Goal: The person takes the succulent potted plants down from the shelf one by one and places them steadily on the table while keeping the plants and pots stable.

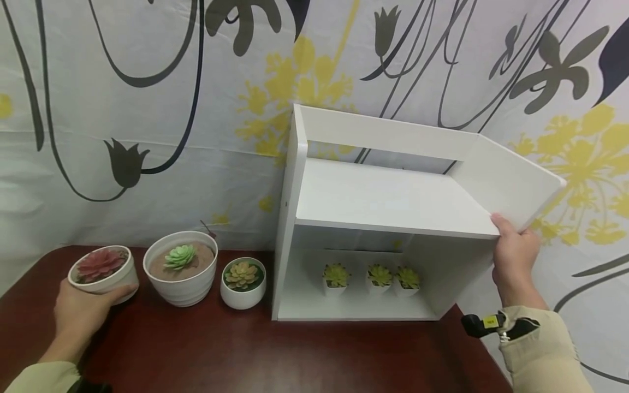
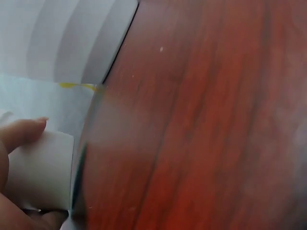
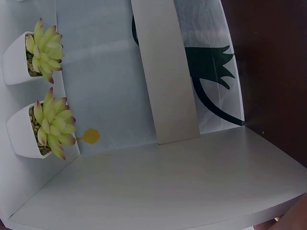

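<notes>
At the left end of the table, my left hand grips a white pot with a red succulent, thumb and fingers on opposite sides. The pot tilts a little in the head view; its white wall shows between the fingers in the left wrist view. My right hand holds the right side of a white two-tier shelf, its thumb near where the middle board meets the side panel; the other fingers are mostly hidden behind the panel. Small yellow-green succulents in white square pots stand in the lower tier.
Right of the held pot stand a larger ribbed white pot with a green succulent and a small round white pot with a yellowish succulent. The dark red table meets a flower-patterned cloth behind.
</notes>
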### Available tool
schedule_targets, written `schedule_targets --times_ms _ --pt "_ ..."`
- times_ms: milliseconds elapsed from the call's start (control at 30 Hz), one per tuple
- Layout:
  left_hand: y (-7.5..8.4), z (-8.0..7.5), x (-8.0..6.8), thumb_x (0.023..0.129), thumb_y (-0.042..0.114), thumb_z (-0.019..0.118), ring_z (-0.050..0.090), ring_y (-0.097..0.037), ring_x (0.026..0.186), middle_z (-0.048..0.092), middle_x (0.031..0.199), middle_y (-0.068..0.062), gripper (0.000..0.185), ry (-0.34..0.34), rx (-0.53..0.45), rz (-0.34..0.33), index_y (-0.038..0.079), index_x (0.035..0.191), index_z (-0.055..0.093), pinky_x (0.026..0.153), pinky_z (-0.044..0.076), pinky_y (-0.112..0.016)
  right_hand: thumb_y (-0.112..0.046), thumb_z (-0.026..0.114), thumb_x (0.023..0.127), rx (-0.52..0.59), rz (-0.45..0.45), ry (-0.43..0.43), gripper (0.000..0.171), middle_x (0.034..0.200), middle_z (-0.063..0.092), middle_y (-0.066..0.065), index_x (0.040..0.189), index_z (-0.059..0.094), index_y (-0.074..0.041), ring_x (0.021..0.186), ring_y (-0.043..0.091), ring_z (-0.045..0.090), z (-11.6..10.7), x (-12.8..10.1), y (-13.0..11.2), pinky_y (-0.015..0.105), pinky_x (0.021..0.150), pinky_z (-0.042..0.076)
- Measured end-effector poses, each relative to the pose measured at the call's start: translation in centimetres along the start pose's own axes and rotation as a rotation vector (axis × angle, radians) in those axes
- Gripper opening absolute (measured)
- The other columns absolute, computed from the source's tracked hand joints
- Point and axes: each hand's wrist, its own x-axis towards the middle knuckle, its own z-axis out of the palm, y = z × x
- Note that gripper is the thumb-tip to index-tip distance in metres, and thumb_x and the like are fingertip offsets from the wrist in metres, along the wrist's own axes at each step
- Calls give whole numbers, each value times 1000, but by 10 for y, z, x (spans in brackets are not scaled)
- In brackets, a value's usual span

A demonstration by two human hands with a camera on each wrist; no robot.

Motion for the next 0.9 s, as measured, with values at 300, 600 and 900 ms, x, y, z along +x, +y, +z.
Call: schedule_targets --times_ms 300,600,900 --pt "-6 12 2 69 28 92 51 -51 121 54 137 -33 96 -19 22 215 0 147 44 97 39 -64 -23 63 98 24 -4 -4 52 143 49 -17 147 47 -23 137 2 38 -1 -1 -1 24 124 19" --pt "-2 11 0 74 24 87 39 -56 136 37 151 -34 110 -60 11 136 -1 157 19 110 33 -67 -22 62 98 29 -9 -5 48 147 49 -16 145 50 -25 138 3 38 -1 -3 -1 25 124 19" --pt "-6 16 1 66 28 95 56 -15 105 58 133 -20 98 6 19 188 9 148 45 95 42 -46 -23 62 98 20 4 -9 52 151 46 -15 148 47 -25 137 2 37 -1 -2 -1 25 124 18"
